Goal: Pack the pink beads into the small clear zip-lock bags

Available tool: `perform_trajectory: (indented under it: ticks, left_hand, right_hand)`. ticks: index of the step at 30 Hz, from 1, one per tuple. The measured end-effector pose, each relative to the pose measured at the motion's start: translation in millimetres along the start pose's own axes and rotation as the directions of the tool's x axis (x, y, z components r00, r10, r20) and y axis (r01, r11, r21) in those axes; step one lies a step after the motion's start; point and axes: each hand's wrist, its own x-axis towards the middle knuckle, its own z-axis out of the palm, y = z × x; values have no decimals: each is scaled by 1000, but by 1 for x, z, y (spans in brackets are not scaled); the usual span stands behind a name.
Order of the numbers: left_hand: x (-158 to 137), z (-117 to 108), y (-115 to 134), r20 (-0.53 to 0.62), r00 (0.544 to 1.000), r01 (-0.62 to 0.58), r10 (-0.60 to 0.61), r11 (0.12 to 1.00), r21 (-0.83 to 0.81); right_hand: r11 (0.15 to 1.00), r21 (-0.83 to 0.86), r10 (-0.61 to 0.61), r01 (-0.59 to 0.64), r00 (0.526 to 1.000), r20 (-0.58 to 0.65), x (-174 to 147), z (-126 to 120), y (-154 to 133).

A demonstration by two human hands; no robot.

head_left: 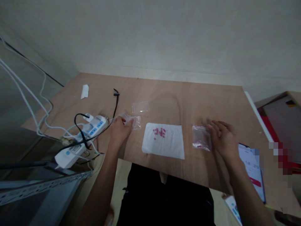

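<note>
My left hand [119, 130] rests at a few small clear plastic bags [136, 122], its thumb and forefinger apart and touching them. Another flat clear bag [140, 107] lies just beyond. Between my hands is a white cloth or paper sheet [164, 147] with several small pink-red round pieces [161, 132] loosely grouped on its upper left part. At the right, my right hand [222, 138] grips a clear zip bag [201, 138] by its upper right edge, thumb on top. A few small dark reddish bits show along the bottom of that bag.
A white power strip [68, 157] with plugs and tangled cables stands on the table's left side. A black cable [117, 100] and a white scrap [85, 91] lie farther back. A phone [251, 169] with a lit screen lies beside my right forearm. The wall rises behind the wooden table [199, 97].
</note>
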Motion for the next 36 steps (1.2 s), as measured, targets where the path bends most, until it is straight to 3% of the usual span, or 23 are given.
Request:
perform_trajectory:
  ticks: [4,11,16,20,24,28,33,36]
  left_hand:
    - [9,-2,-17,192,981,4,26,988,-154]
    - [8,-3,-38,276,959,55,65,912,-406]
    - [4,-19,-46,225,974,119,-2,855,-504]
    - [-19,-47,-24,104,991,132,-86,779,-613]
    - [-56,-66,11,145,989,127,-29,672,-730]
    - [-86,-65,26,247,968,189,41,529,-827]
    - [-107,-57,23,333,941,273,50,468,-840]
    - [-115,-59,22,363,931,294,42,502,-813]
  right_hand:
    - [1000,-17,-20,19,1000,-11,-12,-4,-12]
    - [992,88,-93,91,996,16,-28,-9,-59]
    - [956,264,-131,128,991,-8,-37,-10,-107]
    - [860,493,-183,130,981,61,-48,-8,-165]
    - [638,768,-267,-55,920,288,-56,5,-217]
    - [441,839,-217,-318,869,444,-63,18,-228]
    - [372,791,-163,-485,805,570,-78,10,-215]
    - [310,748,-187,-587,734,653,-84,4,-210]
